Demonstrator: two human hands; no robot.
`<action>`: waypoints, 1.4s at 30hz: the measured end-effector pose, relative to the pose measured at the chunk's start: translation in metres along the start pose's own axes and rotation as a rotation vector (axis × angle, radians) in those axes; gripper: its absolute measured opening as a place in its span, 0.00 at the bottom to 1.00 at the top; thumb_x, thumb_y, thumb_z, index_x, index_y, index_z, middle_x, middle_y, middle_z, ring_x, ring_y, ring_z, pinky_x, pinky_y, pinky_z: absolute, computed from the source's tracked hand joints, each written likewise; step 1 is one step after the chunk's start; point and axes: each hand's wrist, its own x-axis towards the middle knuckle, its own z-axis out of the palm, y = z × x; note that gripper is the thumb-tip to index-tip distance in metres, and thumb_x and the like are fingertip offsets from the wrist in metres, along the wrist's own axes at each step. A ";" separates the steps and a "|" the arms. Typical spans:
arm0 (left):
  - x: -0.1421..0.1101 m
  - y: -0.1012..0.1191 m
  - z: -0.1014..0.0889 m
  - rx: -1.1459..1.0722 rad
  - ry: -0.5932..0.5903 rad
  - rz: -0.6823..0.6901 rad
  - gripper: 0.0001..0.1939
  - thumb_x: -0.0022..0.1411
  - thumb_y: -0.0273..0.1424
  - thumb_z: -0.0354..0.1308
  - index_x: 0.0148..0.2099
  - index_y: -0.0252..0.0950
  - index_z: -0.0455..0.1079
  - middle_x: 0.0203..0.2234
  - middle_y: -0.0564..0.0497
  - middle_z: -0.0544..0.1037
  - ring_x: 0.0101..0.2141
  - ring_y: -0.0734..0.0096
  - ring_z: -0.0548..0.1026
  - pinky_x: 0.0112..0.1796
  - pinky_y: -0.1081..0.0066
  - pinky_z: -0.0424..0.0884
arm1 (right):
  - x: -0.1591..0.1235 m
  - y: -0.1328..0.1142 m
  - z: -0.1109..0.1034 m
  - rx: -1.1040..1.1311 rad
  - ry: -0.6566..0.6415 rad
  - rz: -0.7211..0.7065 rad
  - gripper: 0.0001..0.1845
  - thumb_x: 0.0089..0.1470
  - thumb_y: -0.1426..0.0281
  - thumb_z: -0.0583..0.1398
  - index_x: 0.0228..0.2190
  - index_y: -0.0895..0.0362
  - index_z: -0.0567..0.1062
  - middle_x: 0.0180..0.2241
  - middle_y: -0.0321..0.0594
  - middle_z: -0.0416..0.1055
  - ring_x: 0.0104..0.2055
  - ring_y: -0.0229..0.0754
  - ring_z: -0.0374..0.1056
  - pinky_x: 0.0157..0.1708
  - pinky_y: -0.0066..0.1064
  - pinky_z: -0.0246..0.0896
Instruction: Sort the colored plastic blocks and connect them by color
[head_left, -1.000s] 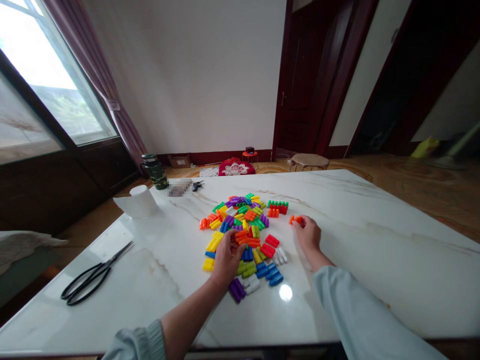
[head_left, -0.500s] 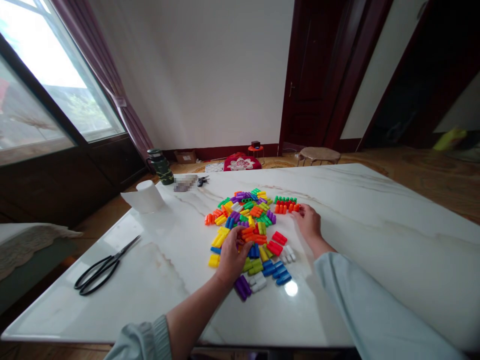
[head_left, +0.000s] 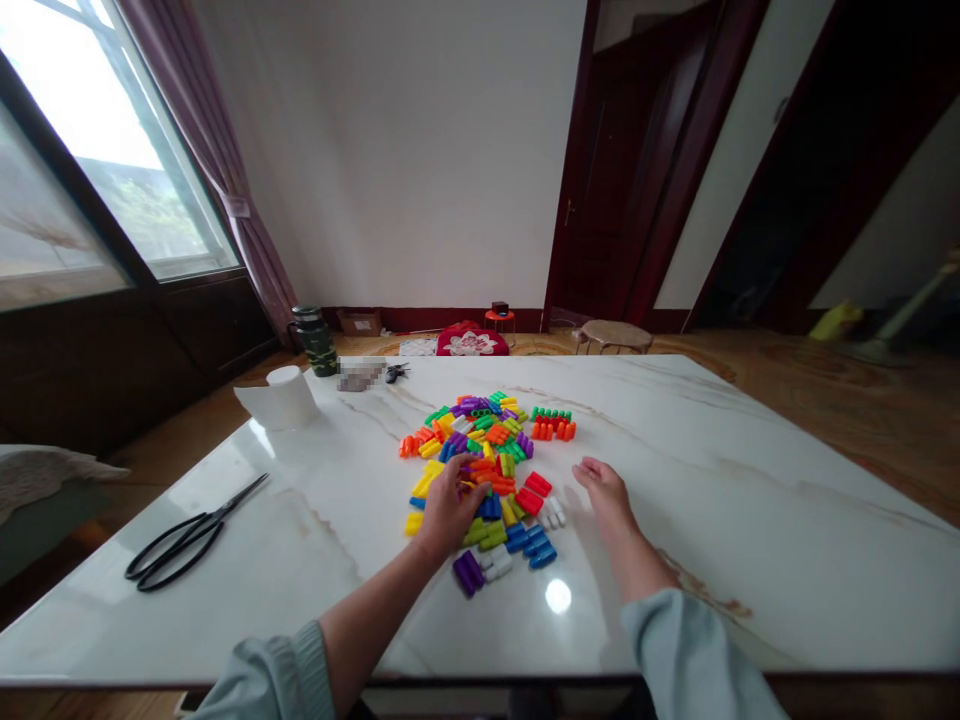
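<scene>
left hand [head_left: 452,507] bends over coloured blocks [head_left: 495,480], grip unclear; right hand [head_left: 606,492], apart from it, is loosely unclenched, orange blocks [head_left: 553,432] beyond.

Home interior, evidenced by purple curtain [head_left: 199,110], dark-red panelled door [head_left: 615,180] and round stool [head_left: 613,334] beyond the far edge of the tabletop [head_left: 720,500].

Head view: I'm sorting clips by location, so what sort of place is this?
Probably a room in a home: a purple curtain hangs by the window, a round stool stands beyond the table, and colourful plastic pieces lie on it.
</scene>
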 end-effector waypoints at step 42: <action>-0.032 0.040 0.018 -0.064 -0.266 -0.227 0.20 0.55 0.28 0.59 0.51 0.32 0.70 0.39 0.45 0.79 0.29 0.71 0.76 0.31 0.72 0.72 | -0.069 -0.067 0.010 -0.851 -0.414 -0.193 0.09 0.50 0.61 0.59 0.28 0.54 0.74 0.27 0.38 0.74 0.29 0.40 0.67 0.27 0.28 0.51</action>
